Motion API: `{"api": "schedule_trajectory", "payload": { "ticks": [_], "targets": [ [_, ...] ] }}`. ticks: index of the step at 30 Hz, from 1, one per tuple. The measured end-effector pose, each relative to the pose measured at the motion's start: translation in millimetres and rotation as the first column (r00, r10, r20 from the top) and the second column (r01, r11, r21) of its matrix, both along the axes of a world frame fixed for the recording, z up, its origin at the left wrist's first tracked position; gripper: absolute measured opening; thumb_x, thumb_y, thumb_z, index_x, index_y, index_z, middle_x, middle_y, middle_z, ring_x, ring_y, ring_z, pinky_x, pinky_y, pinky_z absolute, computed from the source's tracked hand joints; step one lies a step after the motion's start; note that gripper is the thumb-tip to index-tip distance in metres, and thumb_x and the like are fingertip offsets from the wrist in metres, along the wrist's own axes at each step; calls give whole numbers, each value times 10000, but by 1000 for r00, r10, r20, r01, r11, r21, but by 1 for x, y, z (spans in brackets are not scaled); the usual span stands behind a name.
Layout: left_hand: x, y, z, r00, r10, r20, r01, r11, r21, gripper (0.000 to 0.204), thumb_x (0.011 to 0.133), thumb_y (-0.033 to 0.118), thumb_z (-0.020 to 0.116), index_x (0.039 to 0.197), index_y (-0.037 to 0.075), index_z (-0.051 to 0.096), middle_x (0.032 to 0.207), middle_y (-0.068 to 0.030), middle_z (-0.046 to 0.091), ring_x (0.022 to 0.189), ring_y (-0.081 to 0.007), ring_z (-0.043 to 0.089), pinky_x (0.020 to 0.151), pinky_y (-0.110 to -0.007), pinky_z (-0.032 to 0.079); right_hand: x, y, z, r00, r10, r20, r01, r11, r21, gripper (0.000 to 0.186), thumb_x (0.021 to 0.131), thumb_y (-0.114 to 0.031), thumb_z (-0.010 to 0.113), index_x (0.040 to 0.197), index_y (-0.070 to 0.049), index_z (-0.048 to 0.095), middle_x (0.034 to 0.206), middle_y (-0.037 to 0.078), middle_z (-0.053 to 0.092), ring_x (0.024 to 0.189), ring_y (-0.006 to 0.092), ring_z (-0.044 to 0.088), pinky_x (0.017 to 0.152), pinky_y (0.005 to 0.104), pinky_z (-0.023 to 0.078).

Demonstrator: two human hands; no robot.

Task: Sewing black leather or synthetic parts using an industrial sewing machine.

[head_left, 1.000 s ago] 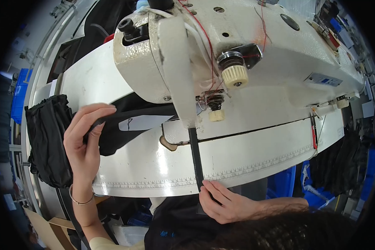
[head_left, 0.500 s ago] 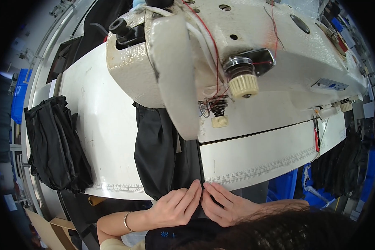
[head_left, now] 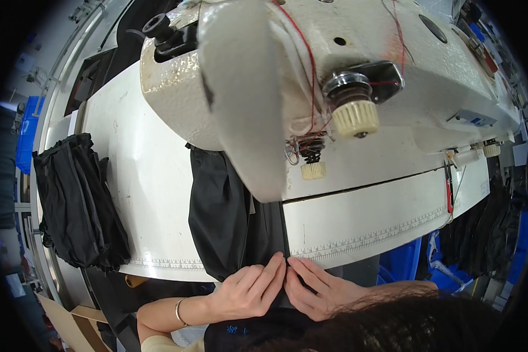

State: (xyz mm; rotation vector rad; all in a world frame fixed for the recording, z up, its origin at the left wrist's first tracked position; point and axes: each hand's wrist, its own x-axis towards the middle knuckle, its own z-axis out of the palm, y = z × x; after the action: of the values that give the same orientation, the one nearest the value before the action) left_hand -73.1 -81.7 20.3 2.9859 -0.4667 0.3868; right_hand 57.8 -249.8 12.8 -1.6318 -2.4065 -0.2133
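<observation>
Black fabric (head_left: 220,217) runs from beneath the sewing machine (head_left: 176,100) down over the front edge of the white table. At that edge my left hand (head_left: 249,290) pinches the fabric's right border between thumb and fingers. Directly beside it, my right hand (head_left: 317,287) grips the same border, its fingertips almost touching the left ones. The machine's head and pale lever-like part hide the needle area. Red thread (head_left: 308,58) passes down the machine's front to a tension knob (head_left: 356,117).
On the table's left lies a stack of folded black fabric pieces (head_left: 79,202). Red-handled thread snips (head_left: 449,193) rest at the right, near a printed ruler strip (head_left: 369,236). Blue bins (head_left: 400,261) stand below the table's right side, and a cardboard box (head_left: 70,322) is at lower left.
The view has shifted slightly, so the machine appears larger and a little displaced. Both hands keep their pinch on the fabric with hardly any movement.
</observation>
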Motion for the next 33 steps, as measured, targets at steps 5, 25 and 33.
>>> {"api": "schedule_trajectory", "payload": {
  "ticks": [5, 25, 33],
  "targets": [
    [-2, 2, 5, 999, 44, -2, -44, 993, -106, 263, 660, 33, 578, 899, -48, 651, 1065, -168, 612, 637, -110, 489, 544, -170, 426, 0, 0, -2, 1000, 6, -7, -5, 1000, 5, 352, 736, -239, 502, 937, 29, 612, 1005, 185, 575, 1032, 382, 555, 935, 450, 441],
    [0, 1, 5, 999, -38, -12, 38, 999, 21, 335, 631, 69, 565, 919, -82, 644, 1041, -199, 610, 657, -133, 492, 571, -183, 442, -9, 0, -4, 998, -41, -39, 42, 999, 11, 463, 747, -342, 461, 930, 60, 602, 992, 214, 581, 1015, 399, 557, 929, 454, 443],
    [-2, 1, 3, 999, -29, -14, 29, 1000, -11, 347, 629, 68, 564, 926, -93, 640, 1032, -199, 609, 649, -128, 493, 563, -178, 443, -8, 1, -2, 1000, -20, -22, 20, 1000, -6, 449, 736, -332, 466, 916, 55, 604, 990, 211, 582, 1016, 396, 557, 930, 452, 444]
  ]
}}
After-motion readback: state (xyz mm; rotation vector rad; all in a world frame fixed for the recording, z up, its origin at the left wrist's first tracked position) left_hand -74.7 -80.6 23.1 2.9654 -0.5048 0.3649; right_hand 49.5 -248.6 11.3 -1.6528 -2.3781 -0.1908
